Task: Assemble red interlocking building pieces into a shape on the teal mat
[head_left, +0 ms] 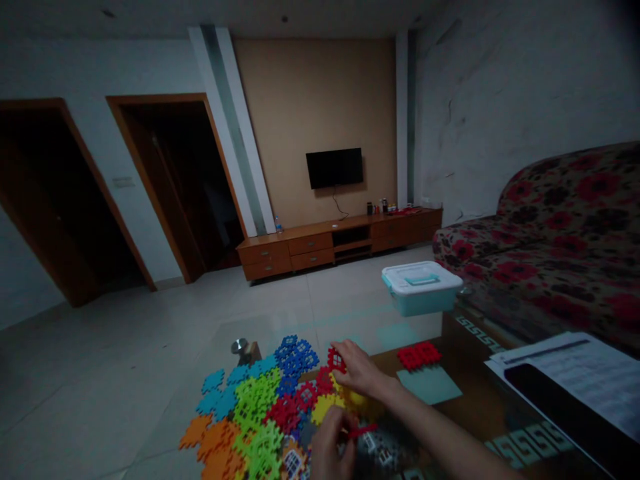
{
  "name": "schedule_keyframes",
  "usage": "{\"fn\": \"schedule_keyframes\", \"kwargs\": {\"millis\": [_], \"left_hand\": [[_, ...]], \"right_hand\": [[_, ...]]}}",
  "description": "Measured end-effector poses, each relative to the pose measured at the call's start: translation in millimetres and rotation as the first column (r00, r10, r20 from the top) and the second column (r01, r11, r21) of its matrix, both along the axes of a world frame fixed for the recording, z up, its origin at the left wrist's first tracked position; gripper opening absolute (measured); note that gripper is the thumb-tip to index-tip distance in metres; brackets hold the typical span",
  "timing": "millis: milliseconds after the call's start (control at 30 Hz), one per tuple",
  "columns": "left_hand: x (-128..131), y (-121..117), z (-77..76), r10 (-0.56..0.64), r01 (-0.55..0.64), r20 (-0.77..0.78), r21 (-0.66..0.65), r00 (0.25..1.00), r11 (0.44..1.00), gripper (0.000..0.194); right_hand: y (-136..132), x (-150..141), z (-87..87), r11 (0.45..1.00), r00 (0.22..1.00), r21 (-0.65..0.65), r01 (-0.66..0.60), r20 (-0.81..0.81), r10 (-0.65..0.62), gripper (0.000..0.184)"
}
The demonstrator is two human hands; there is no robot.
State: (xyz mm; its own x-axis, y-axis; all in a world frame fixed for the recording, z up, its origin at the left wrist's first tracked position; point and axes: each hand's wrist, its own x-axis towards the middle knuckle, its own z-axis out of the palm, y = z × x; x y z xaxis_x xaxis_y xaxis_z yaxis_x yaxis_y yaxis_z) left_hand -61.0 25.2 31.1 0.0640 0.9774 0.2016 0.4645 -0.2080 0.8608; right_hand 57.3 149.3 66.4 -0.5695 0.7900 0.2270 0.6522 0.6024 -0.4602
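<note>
My right hand (359, 371) reaches over the pile with its fingers closed on a red interlocking block piece (336, 361) that has a white window pattern. Nearer to me, my left hand (331, 445) pinches another red block piece (366, 431), seen almost edge-on. Around both hands lie notched flat pieces grouped by colour: yellow pieces (327, 408), red pieces (284, 412), lime green pieces (260, 400), dark blue pieces (295, 357), light blue pieces (223, 393) and orange pieces (217, 445). Several dark pieces (395, 440) sit under my right forearm.
The glass table (480, 407) carries a row of joined red pieces (420, 356) and a teal box (425, 303) with a white lid. Papers (590, 373) and a long black object (565, 413) lie at right. Beyond stand a floral sofa (565, 227) and a low cabinet (310, 250).
</note>
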Motion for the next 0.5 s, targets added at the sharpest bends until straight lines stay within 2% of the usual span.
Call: {"fn": "schedule_keyframes", "kwargs": {"millis": [100, 167, 233, 333, 433, 500], "left_hand": [[45, -8, -38.3, -0.299, 0.295, -0.115, -0.05, 0.947, 0.954, 0.014], [67, -13, -57.0, -0.411, 0.401, -0.122, -0.102, 0.903, 0.91, 0.01], [79, -18, -66.2, -0.46, 0.444, -0.102, -0.148, 0.882, 0.884, 0.006], [79, -23, -68.4, -0.468, 0.446, -0.102, -0.182, 0.878, 0.876, 0.014], [72, -25, -72.8, -0.353, 0.334, -0.173, -0.128, 0.92, 0.934, 0.026], [69, -25, -82.3, -0.283, 0.269, -0.269, -0.089, 0.921, 0.959, 0.03]], "right_hand": [[-18, 64, -5.1, 0.999, 0.998, -0.016, 0.048, -0.029, -0.048, 0.052], [-36, 106, -10.3, 0.997, 0.997, -0.037, 0.074, -0.03, -0.075, 0.051], [-56, 140, -15.9, 0.992, 0.994, -0.062, 0.107, -0.01, -0.107, 0.052], [-76, 174, -24.3, 0.981, 0.987, -0.118, 0.152, 0.07, -0.144, 0.051], [-79, 190, -32.2, 0.972, 0.981, -0.169, 0.162, 0.134, -0.14, 0.048], [-75, 195, -36.5, 0.967, 0.979, -0.191, 0.169, 0.15, -0.141, 0.051]]}}
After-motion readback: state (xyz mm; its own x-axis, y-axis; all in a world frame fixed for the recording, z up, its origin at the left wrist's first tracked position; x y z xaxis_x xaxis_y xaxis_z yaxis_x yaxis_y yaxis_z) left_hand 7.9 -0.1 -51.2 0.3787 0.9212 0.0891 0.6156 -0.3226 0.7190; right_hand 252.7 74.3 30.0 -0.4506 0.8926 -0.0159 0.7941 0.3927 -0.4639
